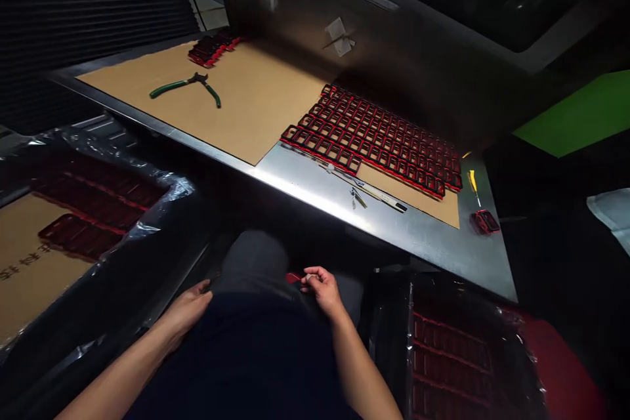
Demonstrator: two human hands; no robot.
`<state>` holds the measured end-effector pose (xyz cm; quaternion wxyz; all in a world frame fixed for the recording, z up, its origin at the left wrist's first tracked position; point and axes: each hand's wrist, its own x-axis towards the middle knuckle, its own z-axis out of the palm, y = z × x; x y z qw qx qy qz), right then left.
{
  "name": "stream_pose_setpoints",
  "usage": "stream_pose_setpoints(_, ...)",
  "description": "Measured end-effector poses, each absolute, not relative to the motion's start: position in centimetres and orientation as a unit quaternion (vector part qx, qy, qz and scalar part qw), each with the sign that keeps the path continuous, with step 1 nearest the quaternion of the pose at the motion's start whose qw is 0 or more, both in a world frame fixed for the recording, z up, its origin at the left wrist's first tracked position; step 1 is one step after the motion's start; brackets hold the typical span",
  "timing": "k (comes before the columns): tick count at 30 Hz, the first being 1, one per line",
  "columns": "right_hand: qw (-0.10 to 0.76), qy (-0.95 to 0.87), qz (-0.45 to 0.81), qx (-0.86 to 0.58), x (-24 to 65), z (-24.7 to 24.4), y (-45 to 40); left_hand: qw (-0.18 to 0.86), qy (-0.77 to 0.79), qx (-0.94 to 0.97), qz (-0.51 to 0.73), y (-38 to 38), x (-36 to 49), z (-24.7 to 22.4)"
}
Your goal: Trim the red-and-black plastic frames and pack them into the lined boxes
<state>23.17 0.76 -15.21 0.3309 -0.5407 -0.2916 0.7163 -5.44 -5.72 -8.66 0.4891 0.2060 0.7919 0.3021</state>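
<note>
My left hand (189, 305) is low beside my left thigh, its fingers curled together. Whether anything is in it, I cannot make out. Over my lap, my right hand (321, 289) is closed in a pinch, thumb against fingers. A small red piece (293, 277) shows just left of those fingertips; whether they hold it is unclear. On the metal bench above my lap, rows of red-and-black rectangular frames (378, 134) lie on cardboard. Along their near side are a long pale tool with a dark end (386, 198) and a small metal piece (358, 197).
Green-handled pliers (197, 81) and a stack of red-and-black parts (211, 47) rest on the bench's left cardboard (236, 121). A yellow-handled tool (473, 182) and a red-black part (485, 222) lie at its right end. Plastic-lined boxes of parts (184, 187) (411, 341) flank me.
</note>
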Motion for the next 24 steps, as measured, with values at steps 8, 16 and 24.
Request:
stream_pose_setpoints(8, 0.338, -0.284, 0.711, -0.547, 23.1, -14.9, 0.8, 0.572, 0.721, 0.084, 0.383, -7.7, -9.4, -6.9)
stream_pose_setpoints(16, 0.307, -0.275, 0.722, -0.556, 23.6, -14.8, 1.3, 0.492, 0.773, 0.401, 0.001, -7.9, -9.9, -5.3)
stream_pose_setpoints(24, 0.272, -0.268, 0.723, -0.576, 24.7, -14.9, 1.2, 0.476, 0.777, 0.405, -0.074, -9.3, -10.6, -3.4)
